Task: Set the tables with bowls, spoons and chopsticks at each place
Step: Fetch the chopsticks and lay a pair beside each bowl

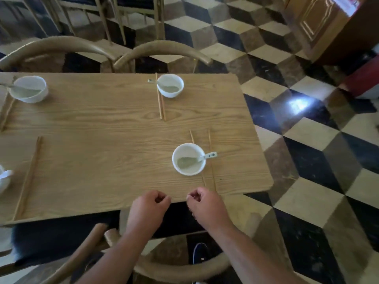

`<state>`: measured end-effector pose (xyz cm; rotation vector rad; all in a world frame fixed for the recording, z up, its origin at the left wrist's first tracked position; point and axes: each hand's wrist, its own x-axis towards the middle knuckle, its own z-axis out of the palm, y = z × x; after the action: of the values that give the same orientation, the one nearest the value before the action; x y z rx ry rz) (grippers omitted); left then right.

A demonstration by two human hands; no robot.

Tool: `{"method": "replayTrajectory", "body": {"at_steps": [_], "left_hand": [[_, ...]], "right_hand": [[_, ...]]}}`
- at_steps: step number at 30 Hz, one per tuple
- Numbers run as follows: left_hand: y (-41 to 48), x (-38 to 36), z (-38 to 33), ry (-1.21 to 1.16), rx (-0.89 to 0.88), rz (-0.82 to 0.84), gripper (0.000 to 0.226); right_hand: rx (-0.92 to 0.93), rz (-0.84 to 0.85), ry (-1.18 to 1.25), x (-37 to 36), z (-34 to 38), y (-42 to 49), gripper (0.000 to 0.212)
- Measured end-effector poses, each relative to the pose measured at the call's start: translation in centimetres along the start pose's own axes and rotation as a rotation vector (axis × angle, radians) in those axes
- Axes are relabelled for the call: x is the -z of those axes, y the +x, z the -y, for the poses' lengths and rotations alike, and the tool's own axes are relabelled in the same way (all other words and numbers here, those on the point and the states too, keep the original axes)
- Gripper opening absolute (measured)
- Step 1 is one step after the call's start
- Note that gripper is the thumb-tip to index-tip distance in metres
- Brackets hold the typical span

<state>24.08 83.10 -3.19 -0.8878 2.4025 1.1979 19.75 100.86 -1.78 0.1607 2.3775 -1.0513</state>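
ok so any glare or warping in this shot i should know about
Head view: a bright glare patch sits on the dark floor tile right of the table; head view, the wide lens seems to bow the table's right edge; head view is soft all over, so the print on the spoon in the near bowl is smeared.

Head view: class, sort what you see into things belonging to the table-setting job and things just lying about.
Job: white ceramic bowls, white ceramic spoons, thin wooden chopsticks, light wooden table.
Lying about: curved-back wooden chairs, chequered tile floor, brown wooden cabinet.
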Motion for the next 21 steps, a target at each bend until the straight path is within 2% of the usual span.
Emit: {"method": "replayTrajectory", "body": {"at_steps": [3, 6, 9, 13, 21], "left_hand": [[-0.6, -5.2, -3.5, 0.011, 0.024, 0.048, 0.025], [-0.6, -8.6, -5.4, 0.021, 0.052, 0.074, 0.02], [0.0, -10.6, -6.7, 0.043, 0.061, 0.063, 0.014], [1.4, -12.5, -7.8, 0.052, 0.092, 0.023, 0.024], [3.3, -13.2, -7.4, 0.042, 0.144, 0.052, 0.02]], "right_hand": [[-0.085, -0.064, -0.004, 6.2, -4.1, 0.8, 0.016], [-0.128, -0.068, -0.012, 9.1, -6.6, 2.2, 0.017], [-0.145, -0.046, 0.003, 9.5, -7.4, 3.4, 0.016], [-0.176, -0.011, 0.04, 9.4, -7.7, 4.2, 0.013], [-0.229, -0.029, 0.0, 11.2, -8.0, 5.4, 0.014]]}}
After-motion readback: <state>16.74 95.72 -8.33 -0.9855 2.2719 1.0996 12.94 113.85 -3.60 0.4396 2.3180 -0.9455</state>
